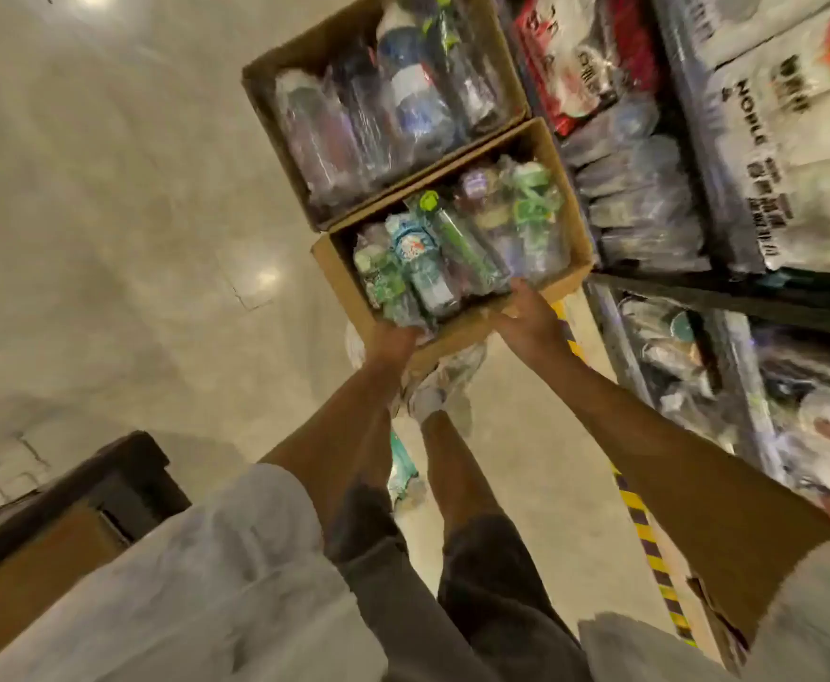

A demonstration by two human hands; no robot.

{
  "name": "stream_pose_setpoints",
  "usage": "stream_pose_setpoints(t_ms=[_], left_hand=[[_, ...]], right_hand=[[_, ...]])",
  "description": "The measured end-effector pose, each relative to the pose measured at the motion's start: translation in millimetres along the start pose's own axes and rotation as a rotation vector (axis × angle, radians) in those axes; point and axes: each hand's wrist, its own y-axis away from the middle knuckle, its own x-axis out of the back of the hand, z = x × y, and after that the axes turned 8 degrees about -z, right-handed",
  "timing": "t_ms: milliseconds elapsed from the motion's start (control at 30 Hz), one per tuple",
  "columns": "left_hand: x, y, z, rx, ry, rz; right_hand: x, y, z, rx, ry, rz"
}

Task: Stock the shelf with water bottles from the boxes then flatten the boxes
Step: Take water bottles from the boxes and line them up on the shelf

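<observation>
Left hand (387, 343) and right hand (526, 318) each grip the near rim of the bottle-filled cardboard box (457, 327).

- "NOBLE" in dark caps, upside down, on white pkg (767, 115) on shelf, top right
- other print beside it on same pkg – can't read
- bottle labels in boxes: too blurred to read

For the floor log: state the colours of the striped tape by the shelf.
Yellow and dark purple-black stripes on the floor tape, clearest in the head view.
</observation>
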Motion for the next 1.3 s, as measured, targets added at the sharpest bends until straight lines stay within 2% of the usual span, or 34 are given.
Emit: stream_pose_setpoints(t_ms=[133, 267, 433, 600, 700, 833, 933, 1000, 1067, 1167, 1300], left_hand=[[-2, -66, -7, -0.009, 0.07, 0.065], [-4, -132, -22, -0.012, 0.0, 0.142], [-12, -185, -32, 0.032, 0.011, 0.174], [-26, -200, -33, 0.078, 0.209, 0.306], [-37, -202, -37, 0.128, 0.151, 0.31], [-49, -209, -44, 0.079, 0.071, 0.328], [-52, -215, -44, 0.056, 0.279, 0.3], [-52, -217, -45, 0.065, 0.484, 0.231], [-51, -221, -49, 0.087, 0.593, 0.167], [-46, -227, -51, 0.106, 0.659, 0.098], [-44, -227, -49, 0.109, 0.623, 0.061]], right_hand=[[-11, -71, 6, 0.072, 0.159, 0.039], [-23, -144, 8, 0.104, 0.293, 0.05], [-39, -213, 11, 0.058, 0.38, 0.069], [-47, -238, 17, 0.031, 0.48, 0.13], [-46, -244, 23, 0.035, 0.505, 0.156], [-40, -248, 25, 0.036, 0.5, 0.152], [-39, -251, 25, 0.056, 0.458, 0.149], [-38, -250, 26, 0.067, 0.466, 0.141], [-36, -250, 28, 0.075, 0.461, 0.132], [-35, -248, 37, 0.094, 0.357, 0.079], [-26, -240, 48, 0.089, 0.253, 0.063]])
